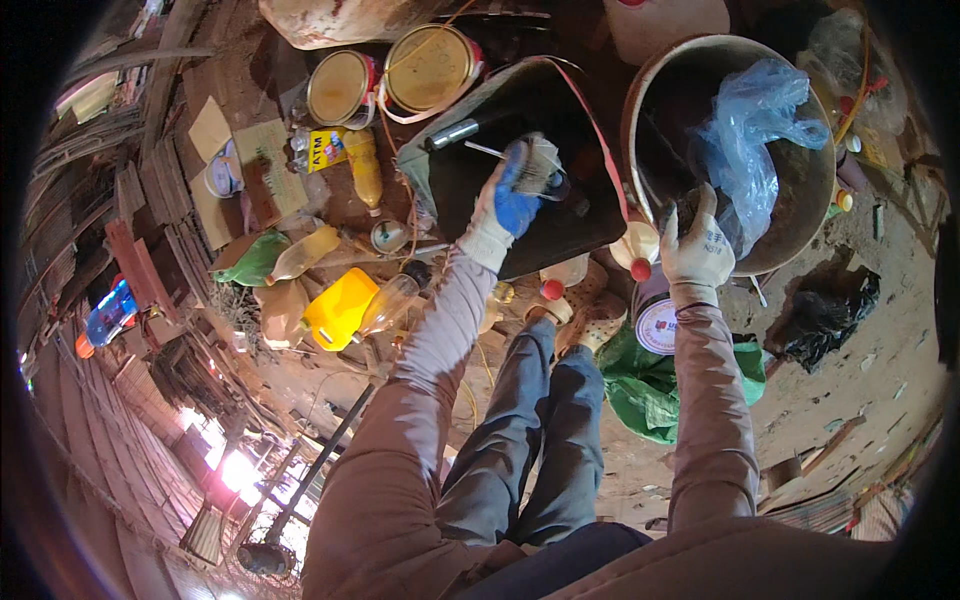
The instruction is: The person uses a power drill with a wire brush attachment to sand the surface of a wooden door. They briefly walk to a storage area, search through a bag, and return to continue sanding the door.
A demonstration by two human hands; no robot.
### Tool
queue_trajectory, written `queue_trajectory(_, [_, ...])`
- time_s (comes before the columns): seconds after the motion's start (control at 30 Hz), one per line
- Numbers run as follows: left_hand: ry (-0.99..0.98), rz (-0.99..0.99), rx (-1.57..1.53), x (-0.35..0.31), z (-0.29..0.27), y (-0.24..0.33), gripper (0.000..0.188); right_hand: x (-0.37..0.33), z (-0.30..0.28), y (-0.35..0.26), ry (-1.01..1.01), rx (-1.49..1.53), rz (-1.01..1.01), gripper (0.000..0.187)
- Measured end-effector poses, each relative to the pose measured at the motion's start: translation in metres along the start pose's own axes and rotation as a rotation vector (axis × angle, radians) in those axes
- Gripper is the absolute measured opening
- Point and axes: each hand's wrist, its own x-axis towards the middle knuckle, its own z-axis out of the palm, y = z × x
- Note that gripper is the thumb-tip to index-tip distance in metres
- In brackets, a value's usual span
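Note:
My left hand (507, 205), in a white glove with a blue palm, is closed on a crumpled clear-grey plastic piece (541, 168); its exact kind does not show. It hangs over a dark, square-mouthed container (560, 235) with a red-edged rim, where a shiny metal-looking cylinder (452, 134) and a thin white stick (484, 149) show. My right hand (698, 248), in a white glove, is at the near left rim of a large round tub (798, 235), thumb and forefinger apart. Beside its fingers, a crumpled translucent blue plastic bag (755, 150) lies in the tub; the other fingertips are partly hidden.
Two lidded buckets (428, 68) stand beyond. Left lie a yellow jug (342, 308), a yellow-filled bottle (362, 170), cardboard (270, 180) and stacked wood strips (160, 220). Near my feet are red-capped bottles (638, 250) and a green sack (645, 395). A black bag (825, 312) lies right.

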Motion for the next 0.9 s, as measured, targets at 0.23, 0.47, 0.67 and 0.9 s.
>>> queue_trajectory(0.23, [-0.226,-0.155,-0.538,-0.030,0.026,0.020,0.065,0.000,-0.004,-0.007,-0.088,0.001,0.032,0.056])
queue_trajectory(0.47, [-0.233,-0.103,-0.393,-0.045,0.073,0.034,0.080,0.000,-0.005,-0.006,-0.082,-0.005,0.036,0.058])
queue_trajectory(0.67, [-0.167,-0.082,-0.373,-0.034,0.044,0.019,0.098,-0.001,-0.002,-0.006,-0.062,0.012,0.002,0.060])
queue_trajectory(0.9, [-0.354,-0.068,-0.275,-0.043,0.050,0.019,0.108,0.001,-0.009,-0.008,-0.115,-0.018,0.045,0.059])
